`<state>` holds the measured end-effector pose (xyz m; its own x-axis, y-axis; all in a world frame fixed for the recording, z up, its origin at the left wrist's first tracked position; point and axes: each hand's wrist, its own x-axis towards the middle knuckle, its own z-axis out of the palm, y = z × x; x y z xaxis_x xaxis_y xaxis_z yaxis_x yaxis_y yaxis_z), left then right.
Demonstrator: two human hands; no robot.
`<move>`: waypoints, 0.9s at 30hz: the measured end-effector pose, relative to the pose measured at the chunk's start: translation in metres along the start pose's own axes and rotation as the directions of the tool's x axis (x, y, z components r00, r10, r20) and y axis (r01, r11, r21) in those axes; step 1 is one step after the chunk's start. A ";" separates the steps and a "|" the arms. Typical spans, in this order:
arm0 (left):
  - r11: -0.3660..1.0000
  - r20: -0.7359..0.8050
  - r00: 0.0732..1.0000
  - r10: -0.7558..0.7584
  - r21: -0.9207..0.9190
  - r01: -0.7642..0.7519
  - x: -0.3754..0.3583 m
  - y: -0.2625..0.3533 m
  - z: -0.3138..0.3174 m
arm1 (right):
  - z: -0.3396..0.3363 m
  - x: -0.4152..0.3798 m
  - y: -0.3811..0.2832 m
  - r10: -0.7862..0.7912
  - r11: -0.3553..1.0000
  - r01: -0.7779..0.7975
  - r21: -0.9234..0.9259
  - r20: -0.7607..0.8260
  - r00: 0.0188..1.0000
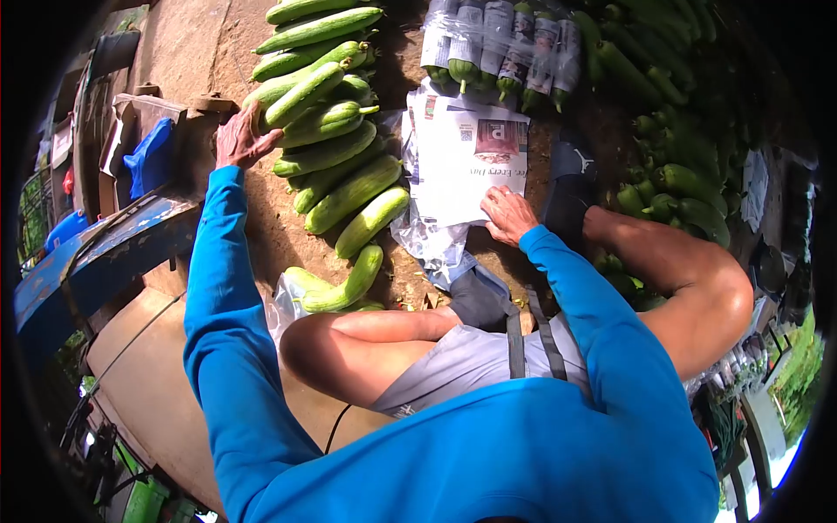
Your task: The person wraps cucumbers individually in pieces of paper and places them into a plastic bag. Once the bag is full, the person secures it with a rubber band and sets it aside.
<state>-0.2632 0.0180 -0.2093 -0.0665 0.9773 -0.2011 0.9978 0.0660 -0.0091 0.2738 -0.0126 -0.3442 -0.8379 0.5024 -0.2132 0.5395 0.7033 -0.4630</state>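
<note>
My left hand (247, 139) is at the left ends of a row of long green cucumbers (356, 193), its thumb apart from the fingers. Its fingertips touch the end of one pale green cucumber (301, 87), and I see no grip around it. Printed newspaper sheets (449, 161) lie stacked on the ground between my legs. At the lower right edge of that stack, my right hand (510, 214) has its fingers bent and pressed together on the paper. A bundle of newspaper-wrapped cucumbers (499, 48) under clear plastic lies just beyond the sheets.
More green cucumbers (689, 187) are heaped in shade on the right. A curved cucumber (349, 283) lies by my left knee, near clear plastic (283, 305). A blue painted beam (105, 253) and a cardboard box with a blue bag (150, 159) stand on the left.
</note>
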 end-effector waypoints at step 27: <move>0.829 0.287 0.870 0.401 -0.519 -0.211 -0.058 0.337 0.143 | -0.004 -0.049 -0.004 -0.009 1.000 0.011 0.008 -0.207 0.978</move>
<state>0.0775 -0.0453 -0.3411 0.3437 0.8189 -0.4596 0.8385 -0.0473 0.5428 0.3126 -0.0380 -0.3290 -0.8073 0.5896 -0.0262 0.5300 0.7047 -0.4718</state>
